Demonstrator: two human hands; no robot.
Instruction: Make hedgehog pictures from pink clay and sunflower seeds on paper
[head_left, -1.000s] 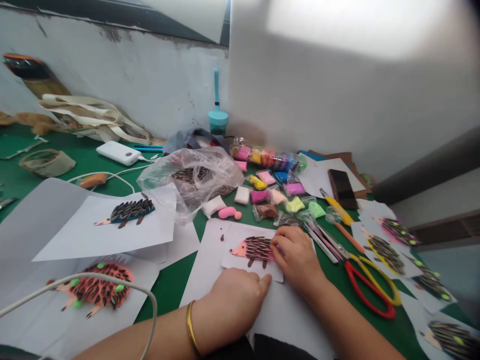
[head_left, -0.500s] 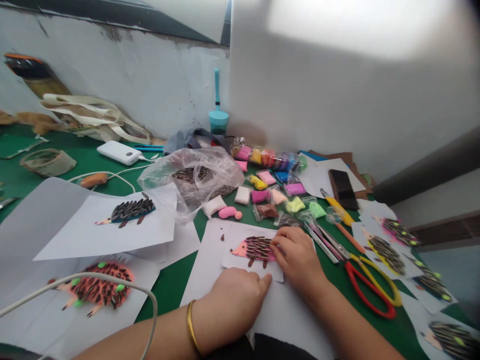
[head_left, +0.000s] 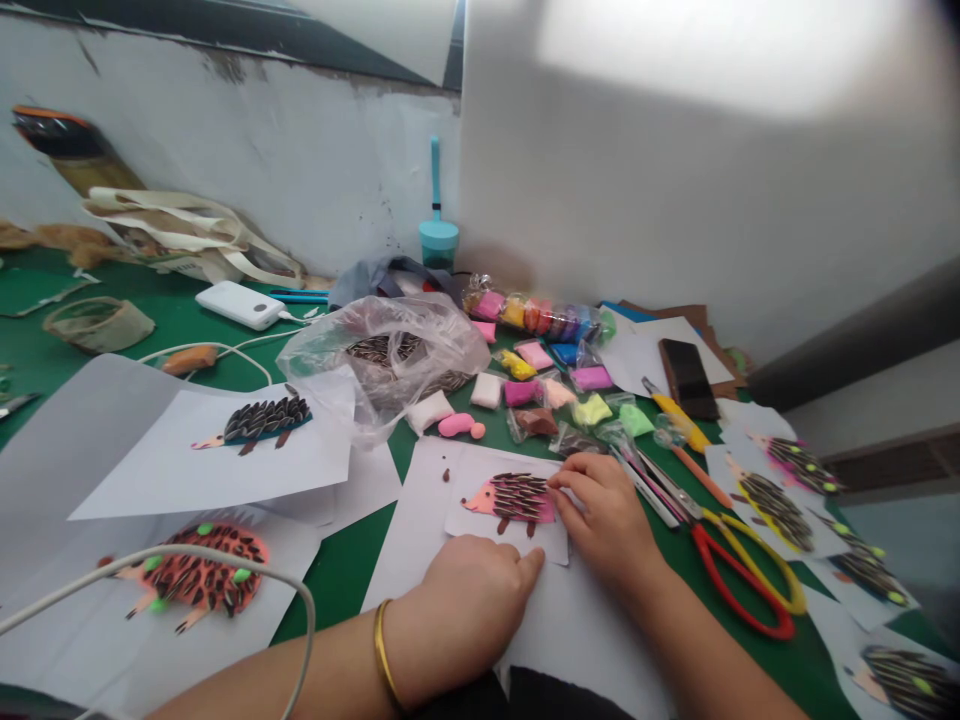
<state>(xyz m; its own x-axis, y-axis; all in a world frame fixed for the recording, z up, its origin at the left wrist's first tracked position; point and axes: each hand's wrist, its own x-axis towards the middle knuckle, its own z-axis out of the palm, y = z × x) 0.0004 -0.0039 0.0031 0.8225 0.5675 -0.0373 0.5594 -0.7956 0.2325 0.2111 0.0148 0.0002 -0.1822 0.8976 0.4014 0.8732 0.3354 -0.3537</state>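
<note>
Pinching fingertips of the right hand point(head_left: 611, 520) meet at the rear edge of the pink hedgehog point(head_left: 510, 497); whether that grip has a seed in it, cannot tell. Left hand point(head_left: 469, 610) curled shut, holding nothing, thumb flat on the small sheet point(head_left: 469, 528) under the figure, near the front of the surface point(head_left: 345, 560).

Risks, as judged: too firm a press could smear the soft body or tip neighbouring seeds askew. A lifted thumb could let the sheet skid. Scissors point(head_left: 742, 580) lie just beside the right forearm and could be knocked.
</note>
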